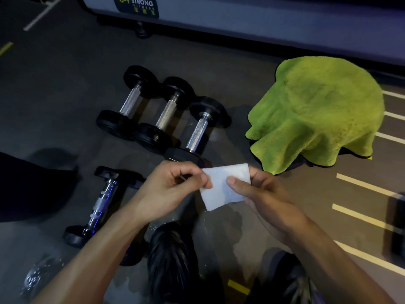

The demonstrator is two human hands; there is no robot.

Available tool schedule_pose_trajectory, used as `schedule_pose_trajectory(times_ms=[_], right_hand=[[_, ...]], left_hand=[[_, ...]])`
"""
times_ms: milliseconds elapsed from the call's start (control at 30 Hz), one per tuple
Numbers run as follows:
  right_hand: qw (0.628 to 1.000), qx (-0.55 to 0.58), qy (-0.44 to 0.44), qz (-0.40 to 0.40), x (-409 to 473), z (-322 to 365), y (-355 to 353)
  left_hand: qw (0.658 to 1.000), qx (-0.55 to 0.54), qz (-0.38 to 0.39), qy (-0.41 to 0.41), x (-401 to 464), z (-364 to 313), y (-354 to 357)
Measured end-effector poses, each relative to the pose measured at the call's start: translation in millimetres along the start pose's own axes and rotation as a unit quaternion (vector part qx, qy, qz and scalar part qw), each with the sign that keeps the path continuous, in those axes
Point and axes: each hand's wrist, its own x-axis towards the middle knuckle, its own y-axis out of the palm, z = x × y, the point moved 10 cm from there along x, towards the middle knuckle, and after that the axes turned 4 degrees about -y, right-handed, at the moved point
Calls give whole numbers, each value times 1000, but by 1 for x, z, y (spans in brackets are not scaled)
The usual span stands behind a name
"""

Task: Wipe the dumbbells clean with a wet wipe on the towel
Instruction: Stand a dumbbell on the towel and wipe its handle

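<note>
A white folded wet wipe [221, 189] is held above the floor between both hands. My left hand [171, 189] pinches its left edge and my right hand [260, 194] pinches its right side with the thumb on top. Three black dumbbells with chrome handles lie side by side on the floor just beyond: left [129, 102], middle [165, 115], right [197, 132]. Another dumbbell [99, 205] lies at the lower left, beside my left forearm. A bright green towel [317, 110] is draped over a raised round object at the right.
A grey machine base [241, 20] with a "Body Strong" label runs along the top. White floor stripes [368, 185] lie at the right. A clear crumpled wrapper [35, 275] sits at the lower left. A dark object [397, 227] stands at the right edge. My shoes [173, 260] are below.
</note>
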Motion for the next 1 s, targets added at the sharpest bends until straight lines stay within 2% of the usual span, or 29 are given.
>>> schedule_pose_trajectory(times_ms=[100,233,333,467,567,700,767,900,1000], right_hand=[[996,-67,-49,-20,7,11,-8],[986,-108,-94,-90,17,25,-28],[978,-129,-95,-135,25,30,-40],[971,-147,-57,-178,36,24,-51],[973,-116,-45,-193,45,19,-56],[970,-141,-40,-192,48,23,-64],[970,-148,-41,-187,49,29,-64],[970,-152,-43,-186,52,37,-66],[970,-139,-46,-192,49,39,-65]], left_hand=[[999,12,-22,-27,8,12,-7],[994,34,-77,-74,27,28,-35],[986,111,-98,-76,59,30,-56],[943,291,-127,-101,127,29,-79],[912,351,-128,-168,173,46,-86],[919,307,-107,-223,212,79,-73],[923,277,-124,-234,223,92,-68],[948,102,-139,-266,230,111,-55],[952,71,-143,-261,226,108,-46]])
